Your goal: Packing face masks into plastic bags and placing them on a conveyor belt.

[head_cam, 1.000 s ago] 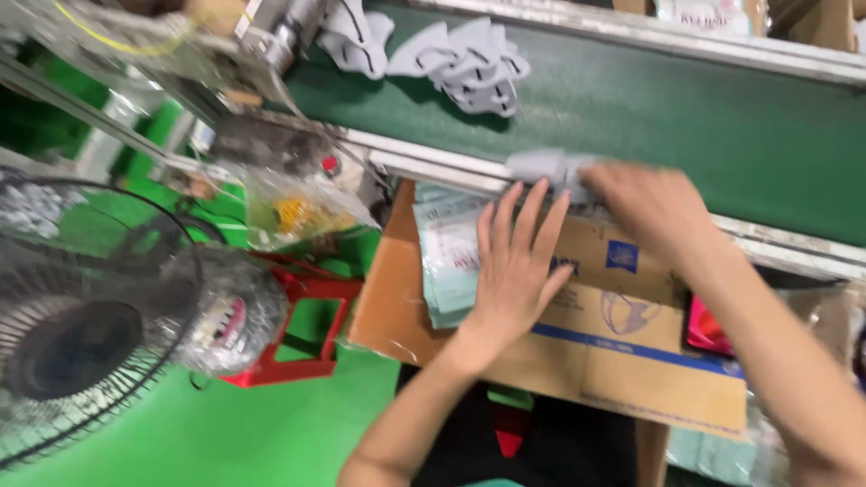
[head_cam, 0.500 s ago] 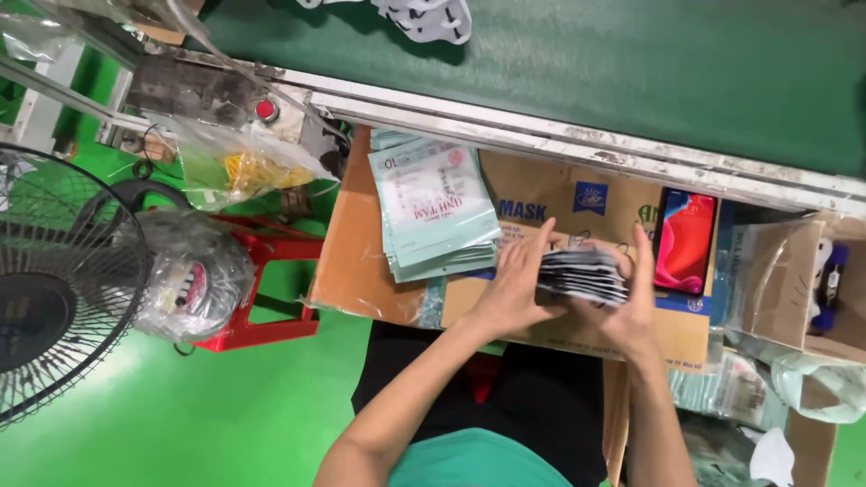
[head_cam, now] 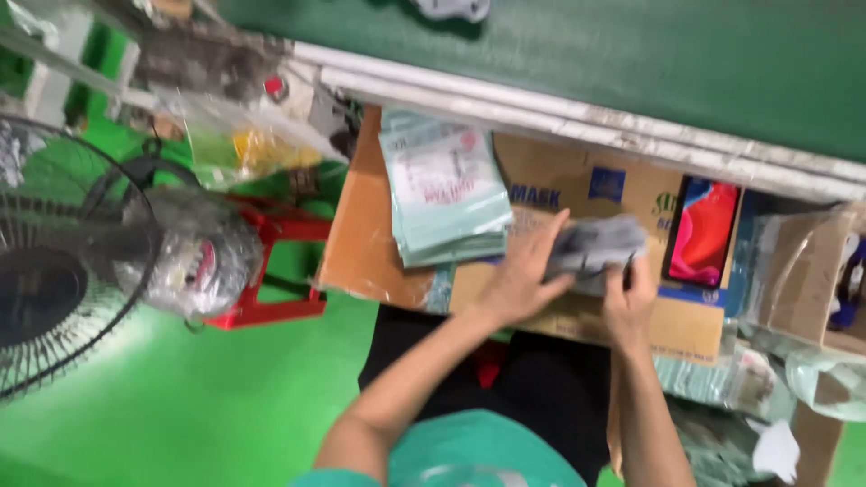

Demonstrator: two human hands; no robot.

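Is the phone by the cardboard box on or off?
On: the phone lies face up on the cardboard box, its screen glowing red and pink.

Setting: factory packing station on a production line. Evidence: a green conveyor belt (head_cam: 631, 63) with a pale metal side rail (head_cam: 577, 113) runs along the far edge of the work spot. Flattened cardboard cartons (head_cam: 577, 189) serve as the work surface; a stack of printed flat pouches (head_cam: 446, 185) lies at its far left corner. Floor (head_cam: 180, 406) painted bright green. A caged fan (head_cam: 54, 261) stands at left, beside a red plastic stool (head_cam: 271, 271).
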